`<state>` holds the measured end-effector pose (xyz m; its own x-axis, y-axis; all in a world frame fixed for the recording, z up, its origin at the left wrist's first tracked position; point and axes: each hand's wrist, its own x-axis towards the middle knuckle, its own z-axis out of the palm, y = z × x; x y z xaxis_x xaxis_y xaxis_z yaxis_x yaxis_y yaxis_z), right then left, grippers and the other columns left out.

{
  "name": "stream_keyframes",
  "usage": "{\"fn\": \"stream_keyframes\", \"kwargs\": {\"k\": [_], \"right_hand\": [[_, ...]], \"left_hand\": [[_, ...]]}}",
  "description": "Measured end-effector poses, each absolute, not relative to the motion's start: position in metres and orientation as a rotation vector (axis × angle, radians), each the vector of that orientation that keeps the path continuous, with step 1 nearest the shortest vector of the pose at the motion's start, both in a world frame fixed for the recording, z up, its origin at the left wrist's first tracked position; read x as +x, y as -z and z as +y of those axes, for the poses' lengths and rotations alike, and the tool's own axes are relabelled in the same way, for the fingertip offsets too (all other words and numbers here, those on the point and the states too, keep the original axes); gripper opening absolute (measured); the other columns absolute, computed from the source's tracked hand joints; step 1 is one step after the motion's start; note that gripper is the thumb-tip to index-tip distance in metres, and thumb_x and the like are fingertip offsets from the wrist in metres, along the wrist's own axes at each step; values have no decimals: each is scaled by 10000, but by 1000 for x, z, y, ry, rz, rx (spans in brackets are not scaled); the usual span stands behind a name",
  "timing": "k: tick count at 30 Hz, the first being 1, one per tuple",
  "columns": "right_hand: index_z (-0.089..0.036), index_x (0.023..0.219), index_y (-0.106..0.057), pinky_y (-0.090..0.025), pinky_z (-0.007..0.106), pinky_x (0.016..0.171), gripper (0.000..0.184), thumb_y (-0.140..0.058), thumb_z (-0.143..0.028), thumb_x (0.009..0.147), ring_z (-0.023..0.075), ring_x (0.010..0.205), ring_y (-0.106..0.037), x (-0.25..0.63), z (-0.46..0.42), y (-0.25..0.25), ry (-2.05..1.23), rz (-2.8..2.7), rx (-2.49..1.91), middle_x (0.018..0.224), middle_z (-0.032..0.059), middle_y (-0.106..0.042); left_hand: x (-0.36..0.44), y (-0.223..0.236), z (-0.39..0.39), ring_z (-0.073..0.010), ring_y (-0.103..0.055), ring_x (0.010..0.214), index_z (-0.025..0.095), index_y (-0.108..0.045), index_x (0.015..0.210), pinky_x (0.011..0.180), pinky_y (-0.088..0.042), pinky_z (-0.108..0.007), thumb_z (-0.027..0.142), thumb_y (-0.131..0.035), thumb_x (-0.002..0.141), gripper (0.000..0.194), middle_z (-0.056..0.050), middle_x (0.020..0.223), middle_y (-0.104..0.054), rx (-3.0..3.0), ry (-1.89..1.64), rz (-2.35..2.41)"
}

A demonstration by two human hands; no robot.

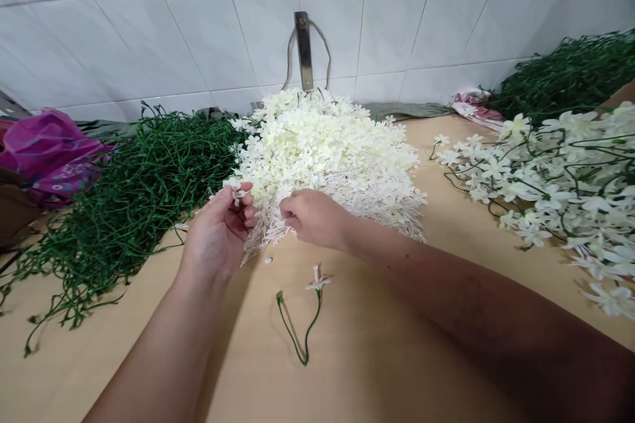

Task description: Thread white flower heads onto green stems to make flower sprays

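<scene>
Between the thumb and fingers of my left hand [221, 228] is a small white artificial flower [235, 190]. My right hand [315, 217] is closed at the near edge of a heap of white blossoms [322, 139] and thin white stalks [362, 192]; what its fingertips pinch, if anything, is hidden. In front of both hands, a green forked stem [303, 353] lies on the table [377, 357]. One tip of it carries a white flower [317, 281], and the other tip is bare.
Bare green stems [149, 178] are piled at left, beside a purple bag [54, 145]. At right lie stemmed white flowers [550, 185], with more green stems [570, 76] behind. A metal bracket [303, 49] with a cord stands against the tiled wall [198, 26].
</scene>
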<state>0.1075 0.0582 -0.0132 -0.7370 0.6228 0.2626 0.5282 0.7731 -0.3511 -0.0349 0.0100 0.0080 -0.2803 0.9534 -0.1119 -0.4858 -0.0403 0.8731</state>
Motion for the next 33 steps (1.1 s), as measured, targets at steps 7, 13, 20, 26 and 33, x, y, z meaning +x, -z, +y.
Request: {"fn": "stream_keyframes", "kwargs": {"k": [7, 13, 20, 26, 33], "right_hand": [[-143, 700, -556, -354, 222, 570, 96, -489, -207, 726, 89, 627, -452, 123, 70, -2, -884, -2092, -833, 677, 5, -517], [-133, 705, -548, -392, 236, 606, 75, -513, -199, 717, 81, 613, -461, 122, 61, -19, -1147, -1913, -723, 657, 0, -535], [-151, 719, -520, -387, 233, 553, 89, -462, -209, 756, 85, 573, -489, 118, 55, -15, -1073, -1943, -758, 650, 2, -567], [-133, 783, -595, -384, 222, 591, 188, -416, -90, 742, 87, 655, -501, 119, 47, -24, -864, -2118, -779, 790, 35, -563], [-151, 735, -584, -349, 228, 597, 131, -460, -112, 720, 105, 658, -486, 121, 48, -22, -543, -2240, -775, 738, 16, -574]], "left_hand": [[-24, -4, 7, -55, -471, 471, 106, -597, 776, 429, -392, -145, 236, -490, 761, 169, -4, 583, -526, 692, -1414, 1106], [-15, -6, 3, -68, -507, 510, 107, -590, 740, 472, -431, -161, 205, -467, 776, 162, -28, 621, -558, 624, -1351, 1033], [-16, -5, 2, -78, -521, 511, 131, -535, 692, 471, -432, -169, 162, -444, 773, 125, -30, 617, -579, 603, -1354, 1017], [-19, -3, 2, -87, -534, 537, 117, -559, 711, 497, -447, -182, 136, -472, 743, 95, -39, 635, -588, 680, -1322, 977], [-20, -3, 2, -91, -560, 557, 101, -606, 754, 528, -465, -170, 113, -517, 726, 93, -52, 630, -605, 743, -1271, 1035]]}}
